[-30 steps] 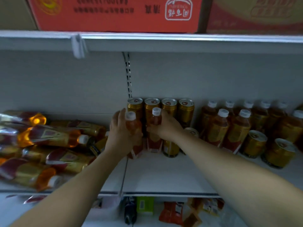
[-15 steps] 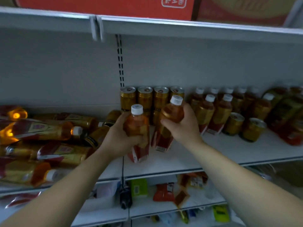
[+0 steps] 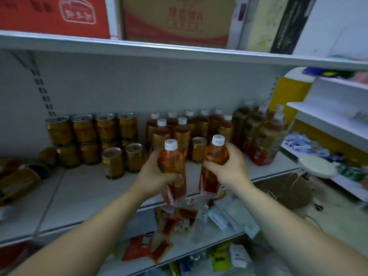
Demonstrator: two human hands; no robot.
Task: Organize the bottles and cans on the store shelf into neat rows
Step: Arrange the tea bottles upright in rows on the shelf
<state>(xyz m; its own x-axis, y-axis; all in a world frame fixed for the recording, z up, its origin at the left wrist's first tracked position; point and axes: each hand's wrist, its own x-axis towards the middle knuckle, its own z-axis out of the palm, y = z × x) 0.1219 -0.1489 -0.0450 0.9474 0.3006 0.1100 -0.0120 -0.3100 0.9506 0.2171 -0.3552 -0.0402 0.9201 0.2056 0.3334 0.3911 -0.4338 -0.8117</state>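
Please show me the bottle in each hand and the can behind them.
Left-hand bottle (image 3: 172, 160): head view, orange body below the cap.
Right-hand bottle (image 3: 216, 154): head view, shoulder below the cap.
Can (image 3: 199, 150): head view, gold side under its lid.

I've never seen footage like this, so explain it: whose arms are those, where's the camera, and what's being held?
No machine here: a person wears a camera on the head, so the arms are their own. The left hand grips one white-capped amber bottle, the right hand grips a second bottle, both held up in front of the shelf. On the shelf stand stacked gold cans and rows of upright bottles; at far left, fallen bottles lie on their sides.
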